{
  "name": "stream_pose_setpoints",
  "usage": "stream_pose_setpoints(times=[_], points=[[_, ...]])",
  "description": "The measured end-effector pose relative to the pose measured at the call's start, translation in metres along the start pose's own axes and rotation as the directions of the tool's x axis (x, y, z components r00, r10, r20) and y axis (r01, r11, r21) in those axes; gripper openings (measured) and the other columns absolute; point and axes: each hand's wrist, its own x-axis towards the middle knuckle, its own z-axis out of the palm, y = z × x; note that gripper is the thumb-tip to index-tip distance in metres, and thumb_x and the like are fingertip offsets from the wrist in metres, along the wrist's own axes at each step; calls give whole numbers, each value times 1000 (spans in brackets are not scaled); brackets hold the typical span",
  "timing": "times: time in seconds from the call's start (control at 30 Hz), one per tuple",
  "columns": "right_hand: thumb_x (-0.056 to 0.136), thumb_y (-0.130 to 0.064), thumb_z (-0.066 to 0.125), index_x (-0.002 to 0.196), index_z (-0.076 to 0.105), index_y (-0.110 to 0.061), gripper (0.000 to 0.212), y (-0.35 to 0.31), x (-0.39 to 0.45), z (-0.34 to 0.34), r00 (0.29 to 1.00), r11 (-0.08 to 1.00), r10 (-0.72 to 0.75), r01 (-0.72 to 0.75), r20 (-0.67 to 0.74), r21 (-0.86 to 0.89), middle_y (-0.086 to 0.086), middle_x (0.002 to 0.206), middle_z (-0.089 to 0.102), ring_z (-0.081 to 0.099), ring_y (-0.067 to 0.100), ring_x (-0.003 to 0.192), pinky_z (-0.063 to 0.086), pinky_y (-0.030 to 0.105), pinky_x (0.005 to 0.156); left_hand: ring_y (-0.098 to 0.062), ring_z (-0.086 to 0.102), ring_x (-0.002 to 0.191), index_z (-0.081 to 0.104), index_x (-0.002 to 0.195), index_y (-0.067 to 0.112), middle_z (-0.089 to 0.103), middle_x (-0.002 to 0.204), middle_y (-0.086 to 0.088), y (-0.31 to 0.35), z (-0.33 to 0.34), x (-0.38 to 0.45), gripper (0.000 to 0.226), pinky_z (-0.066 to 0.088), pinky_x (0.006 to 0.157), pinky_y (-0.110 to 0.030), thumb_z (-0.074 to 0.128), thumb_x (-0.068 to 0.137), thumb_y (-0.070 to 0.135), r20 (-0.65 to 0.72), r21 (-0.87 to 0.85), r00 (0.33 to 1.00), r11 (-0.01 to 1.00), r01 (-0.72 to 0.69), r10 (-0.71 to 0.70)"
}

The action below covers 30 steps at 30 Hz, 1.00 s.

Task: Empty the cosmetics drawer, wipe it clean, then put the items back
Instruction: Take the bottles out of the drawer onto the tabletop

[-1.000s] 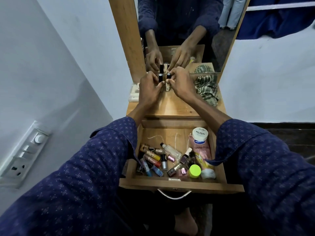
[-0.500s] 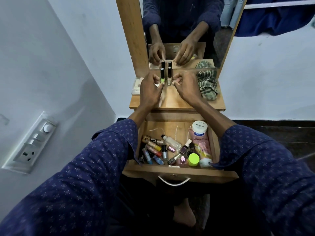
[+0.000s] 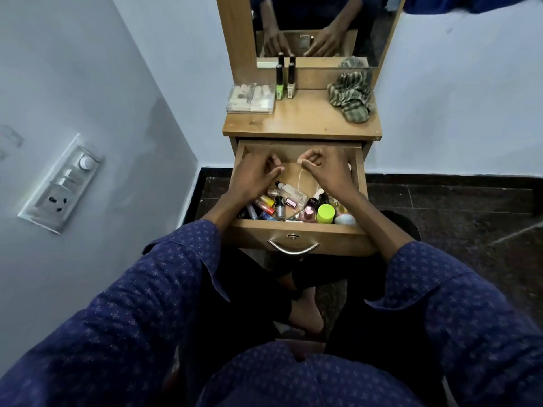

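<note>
Both hands, left [image 3: 255, 174] and right [image 3: 324, 167], are hovering loosely curled and empty over the open wooden drawer [image 3: 296, 230], risking toppling crowded small cosmetic bottles [image 3: 279, 205].

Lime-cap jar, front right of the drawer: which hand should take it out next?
Probably the right hand. It hovers over the drawer's right half with nothing visibly held, and the lime-cap jar lies beside that wrist. The left hand is over the small bottles on the left and would have to cross.

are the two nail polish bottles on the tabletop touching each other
Apart. The head view shows a strip of wood and mirror base between the green bottle and the pale bottle, standing side by side upright.
</note>
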Motion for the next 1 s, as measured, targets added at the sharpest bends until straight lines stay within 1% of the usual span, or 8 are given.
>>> stream_pose_setpoints(times=[0.1, 0.27, 0.47, 0.57, 0.67, 0.8, 0.9, 1.0], points=[[86, -27, 82, 83, 78, -20, 9, 14, -13, 7, 995, 998, 68, -68, 74, 1, -11, 71, 71, 57, -5, 61, 46, 18, 62, -16, 67, 89, 68, 102, 20, 73, 98, 6, -9, 8, -12, 10, 57, 80, -43, 74, 93, 21, 92, 91, 996, 996, -9, 0], [83, -22, 87, 91, 77, -17, 13, 14, -21, 11, 968, 994, 95, -82, 234, -65, -7, 81, 74, 68, 4, 74, 55, 24, 70, -28, 65, 105, 71, 104, 12, 73, 110, -8, -11, 10, -16, 13, 51, 83, -38, 62, 95, 10, 66, 195, 997, 980, 30, -44], [79, -14, 86, 89, 78, -14, 12, 24, -21, 5, 975, 990, 140, -132, 175, -56, -6, 77, 75, 70, 4, 72, 62, 34, 79, -31, 63, 113, 74, 108, 9, 73, 116, -12, -12, 14, -17, 21, 53, 89, -41, 58, 94, 7, 91, 228, 993, 973, 47, -69], [75, -13, 92, 91, 77, -11, 22, 25, -22, 3, 951, 987, 159, -155, 263, -36, -1, 81, 77, 75, 14, 78, 63, 37, 79, -27, 65, 111, 75, 106, 12, 75, 115, -7, -13, 14, -16, 20, 55, 91, -41, 58, 95, 12, 92, 175, 992, 982, 65, -82], [68, -16, 97, 90, 77, -13, 30, 25, -18, 6, 910, 982, 191, -175, 369, -77, 0, 83, 79, 76, 18, 82, 64, 43, 82, -22, 68, 99, 74, 102, 16, 76, 107, -2, -14, 15, -14, 14, 57, 87, -44, 64, 97, 24, 160, 141, 984, 989, 50, -73], [64, -20, 98, 89, 76, -18, 33, 16, -13, 10, 874, 971, 227, -171, 429, -165, -6, 80, 78, 77, 17, 75, 65, 40, 75, -15, 68, 77, 71, 92, 18, 73, 87, 1, -10, 16, -16, 42, 56, 71, -38, 54, 102, 55, 168, 91, 981, 992, 82, -97], [66, -21, 95, 89, 75, -18, 30, 10, -14, 16, 872, 963, 251, -179, 421, -204, -3, 78, 77, 77, 21, 74, 64, 43, 74, -17, 67, 72, 67, 86, 16, 71, 81, -1, -9, 15, -17, 46, 52, 68, -38, 44, 110, 48, 136, 58, 987, 995, 83, -90], [68, -16, 92, 86, 78, -15, 23, 13, -14, 15, 892, 963, 251, -190, 375, -192, -1, 78, 77, 77, 21, 79, 64, 44, 78, -21, 69, 77, 69, 97, 14, 72, 86, -5, -11, 13, -17, 44, 56, 73, -42, 38, 113, 40, 32, -46, 993, 992, 119, -118]])
